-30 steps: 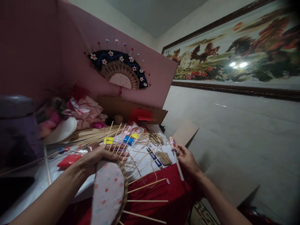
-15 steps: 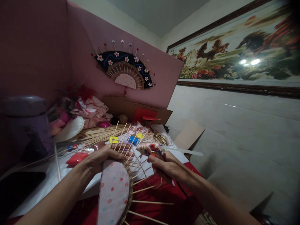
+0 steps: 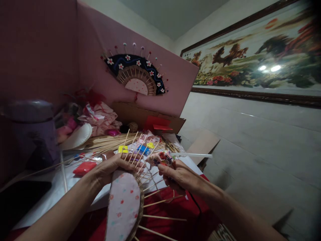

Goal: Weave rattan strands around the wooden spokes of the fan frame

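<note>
A half-round fan frame (image 3: 124,204) covered in pale flower-dotted fabric has a woven brown rim and thin wooden sticks fanning outward. My left hand (image 3: 122,164) is closed around its upper sticks, some fingers behind them. In my right hand (image 3: 175,175) is a hot glue gun (image 3: 162,158) with a colourful pattern, a translucent glue stick (image 3: 198,155) jutting out to the right. The gun's tip points left, close to the sticks near my left fingertips. Whether it touches them I cannot tell. A thin strand of cord (image 3: 173,197) loops among the lower sticks.
A finished dark fan (image 3: 137,63) with white flowers hangs on the pink panel (image 3: 175,77). Behind my hands lie a bundle of wooden sticks (image 3: 105,143), yellow (image 3: 122,149), blue (image 3: 143,149) and red packets (image 3: 84,168), and a paper plate (image 3: 77,137). A purple container (image 3: 32,134) stands left.
The view has shifted slightly, moving everything a little to the right. The glue stick now lies closer to level. Both hands keep their holds.
</note>
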### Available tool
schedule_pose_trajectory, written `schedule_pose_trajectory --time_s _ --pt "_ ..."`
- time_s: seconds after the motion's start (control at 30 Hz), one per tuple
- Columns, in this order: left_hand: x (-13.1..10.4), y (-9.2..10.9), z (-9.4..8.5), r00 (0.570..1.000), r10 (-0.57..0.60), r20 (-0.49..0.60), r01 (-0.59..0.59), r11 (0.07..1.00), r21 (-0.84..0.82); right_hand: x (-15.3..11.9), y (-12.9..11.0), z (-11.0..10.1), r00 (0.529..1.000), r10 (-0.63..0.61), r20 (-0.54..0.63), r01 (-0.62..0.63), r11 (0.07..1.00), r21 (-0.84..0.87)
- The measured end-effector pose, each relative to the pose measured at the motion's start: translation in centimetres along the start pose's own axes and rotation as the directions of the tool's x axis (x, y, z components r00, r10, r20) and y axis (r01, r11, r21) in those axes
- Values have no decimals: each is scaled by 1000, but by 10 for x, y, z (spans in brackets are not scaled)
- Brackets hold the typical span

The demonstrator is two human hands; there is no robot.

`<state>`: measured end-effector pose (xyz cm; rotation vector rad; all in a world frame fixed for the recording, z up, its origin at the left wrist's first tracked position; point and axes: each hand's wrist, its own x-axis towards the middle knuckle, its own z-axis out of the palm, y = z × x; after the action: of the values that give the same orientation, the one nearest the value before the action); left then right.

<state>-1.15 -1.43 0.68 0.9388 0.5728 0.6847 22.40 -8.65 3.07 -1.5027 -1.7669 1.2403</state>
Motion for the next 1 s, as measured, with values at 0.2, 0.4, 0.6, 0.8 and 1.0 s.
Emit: schedule_pose_trajectory --time_s 0.2,0.4,0.6,0.8,1.0 --pt "1 -1 0 1000 -8 -11 8 1000 24 -1 -19 7 999 41 2 -41 994 100" --pt "-1 0 1 1000 -7 6 7 1000 6 -10 -25 2 1000 3 -12 -3 1000 13" --pt "-5 1 3 1000 7 18 -7 1000 -22 -18 -15 -6 855 -515 -54 389 707 -591" --pt "-4 -1 4 999 15 30 -15 1000 5 -5 3 -20 701 -709 74 440 349 -828" --pt "-2 -3 0 999 21 34 -21 1000 11 13 7 -39 643 -748 166 386 129 -914"
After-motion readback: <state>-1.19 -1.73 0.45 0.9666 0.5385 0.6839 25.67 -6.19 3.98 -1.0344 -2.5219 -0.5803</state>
